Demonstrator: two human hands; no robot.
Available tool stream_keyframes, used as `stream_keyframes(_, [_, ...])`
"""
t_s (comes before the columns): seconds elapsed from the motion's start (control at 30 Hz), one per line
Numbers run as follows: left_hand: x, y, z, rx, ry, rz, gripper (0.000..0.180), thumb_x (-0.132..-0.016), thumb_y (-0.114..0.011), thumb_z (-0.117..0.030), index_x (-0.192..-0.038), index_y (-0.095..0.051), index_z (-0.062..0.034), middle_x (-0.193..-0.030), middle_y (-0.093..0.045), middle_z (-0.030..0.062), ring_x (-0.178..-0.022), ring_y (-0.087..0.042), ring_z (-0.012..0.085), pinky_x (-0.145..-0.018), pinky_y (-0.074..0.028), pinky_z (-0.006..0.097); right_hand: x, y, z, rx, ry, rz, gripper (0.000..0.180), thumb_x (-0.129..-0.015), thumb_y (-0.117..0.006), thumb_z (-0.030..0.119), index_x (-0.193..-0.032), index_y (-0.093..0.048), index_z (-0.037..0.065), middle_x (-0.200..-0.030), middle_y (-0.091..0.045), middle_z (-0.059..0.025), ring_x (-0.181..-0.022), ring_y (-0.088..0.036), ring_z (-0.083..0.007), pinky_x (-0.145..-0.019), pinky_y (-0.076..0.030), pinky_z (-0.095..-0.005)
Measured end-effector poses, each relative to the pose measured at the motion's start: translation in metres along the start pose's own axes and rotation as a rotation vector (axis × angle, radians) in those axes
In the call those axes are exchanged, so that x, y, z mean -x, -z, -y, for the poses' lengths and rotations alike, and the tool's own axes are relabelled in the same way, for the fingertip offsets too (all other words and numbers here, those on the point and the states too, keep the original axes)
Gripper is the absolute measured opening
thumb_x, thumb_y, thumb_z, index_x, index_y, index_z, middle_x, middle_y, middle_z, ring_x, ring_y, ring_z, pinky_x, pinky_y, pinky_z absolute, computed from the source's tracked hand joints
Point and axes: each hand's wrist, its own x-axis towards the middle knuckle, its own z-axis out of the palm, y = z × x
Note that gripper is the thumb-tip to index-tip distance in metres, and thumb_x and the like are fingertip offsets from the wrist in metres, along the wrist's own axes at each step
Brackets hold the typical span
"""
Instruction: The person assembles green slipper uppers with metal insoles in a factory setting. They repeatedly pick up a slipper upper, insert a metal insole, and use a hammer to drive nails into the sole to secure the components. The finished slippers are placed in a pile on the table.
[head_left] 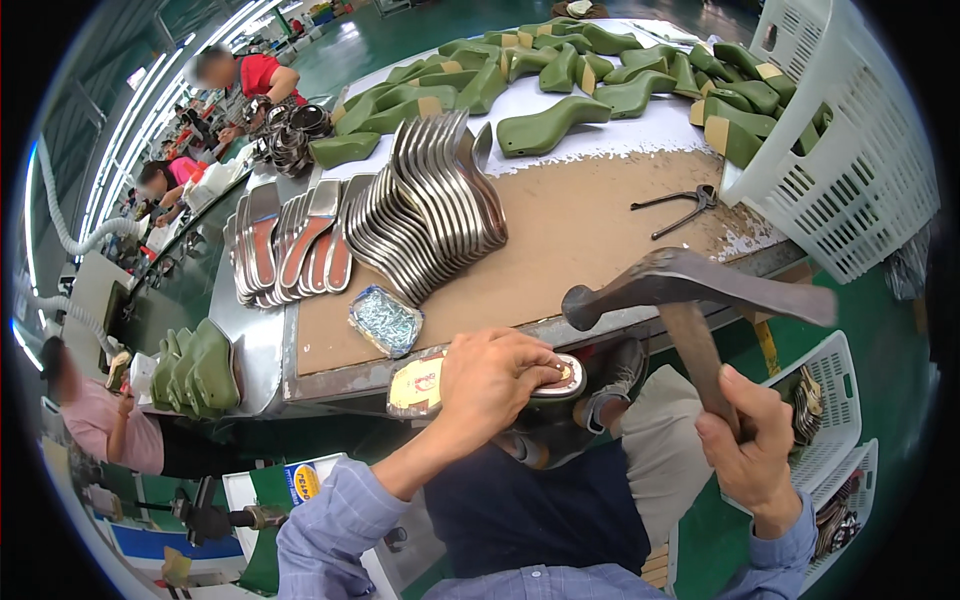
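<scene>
I note the left hand clamped over a shoe last with insole, pressing it down at the near edge of the bench. The right hand is closed around a hammer, its head raised just above the last. A tray of tacks lies nearby.

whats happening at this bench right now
A person at a workbench holds a hammer raised in the right hand. The left hand presses down on a shoe last with an insole over the lap. On the bench lie a fanned stack of metal plates, a packet of tacks, pincers and many green lasts. Other people work along the line at left.
</scene>
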Motion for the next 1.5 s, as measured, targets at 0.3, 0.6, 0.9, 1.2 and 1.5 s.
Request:
stream_keyframes(0.3, [0.001, 0.006, 0.0, -0.097, 0.055, 0.13, 0.025, -0.082, -0.079, -0.032, -0.097, -0.078, -0.0126, -0.099, -0.075, 0.0079, -0.101, -0.068, 0.0293, -0.086, -0.051, 0.041, -0.01, -0.016, 0.01, 0.156, 0.039, 0.061, 0.042, -0.083, -0.077, -0.001, -0.124, -0.066, 0.0, -0.089, -0.071, -0.0167, -0.067, -0.067, -0.0244, -0.061, -0.053, -0.0317])
stream_keyframes(0.6, [0.009, 0.032, 0.01, -0.437, -0.086, 0.3, 0.064, -0.075, -0.082, -0.05, -0.125, -0.068, -0.0122, -0.119, -0.07, 0.0116, -0.128, -0.055, 0.0381, -0.106, -0.04, 0.049, 0.024, 0.008, -0.002, -0.199, -0.374, 0.072, 0.044, -0.098, -0.062, 0.002, -0.139, -0.046, -0.003, -0.102, -0.071, -0.0156, -0.077, -0.062, -0.0068, -0.066, -0.049, -0.0234])
stream_keyframes(0.9, [0.005, 0.026, 0.002, -0.344, -0.094, 0.293, 0.056, -0.074, -0.084, -0.045, -0.117, -0.069, -0.0117, -0.105, -0.069, 0.0084, -0.106, -0.062, 0.0289, -0.09, -0.042, 0.042, 0.025, 0.011, -0.001, -0.036, -0.23, 0.164, 0.054, -0.097, -0.065, 0.003, -0.146, -0.043, -0.002, -0.112, -0.071, -0.0158, -0.076, -0.067, -0.0182, -0.069, -0.052, -0.0279])
stream_keyframes(1.2, [0.007, 0.024, 0.0, -0.347, -0.029, 0.286, 0.054, -0.075, -0.083, -0.045, -0.115, -0.067, -0.0127, -0.103, -0.069, 0.008, -0.104, -0.063, 0.0292, -0.089, -0.041, 0.042, 0.013, 0.025, 0.015, -0.097, 0.18, -0.218, 0.06, -0.094, -0.067, 0.005, -0.148, -0.04, 0.002, -0.11, -0.064, -0.0187, -0.074, -0.063, -0.0192, -0.06, -0.051, -0.032])
stream_keyframes(1.5, [0.013, 0.022, 0.007, -0.342, -0.006, 0.249, 0.056, -0.075, -0.082, -0.047, -0.115, -0.066, -0.0122, -0.102, -0.069, 0.0081, -0.102, -0.064, 0.0288, -0.087, -0.042, 0.043, -0.034, 0.023, 0.029, 0.382, 0.216, -0.001, 0.057, -0.092, -0.069, 0.008, -0.146, -0.048, 0.005, -0.094, -0.069, -0.0123, -0.075, -0.065, -0.0253, -0.067, -0.055, -0.0405])
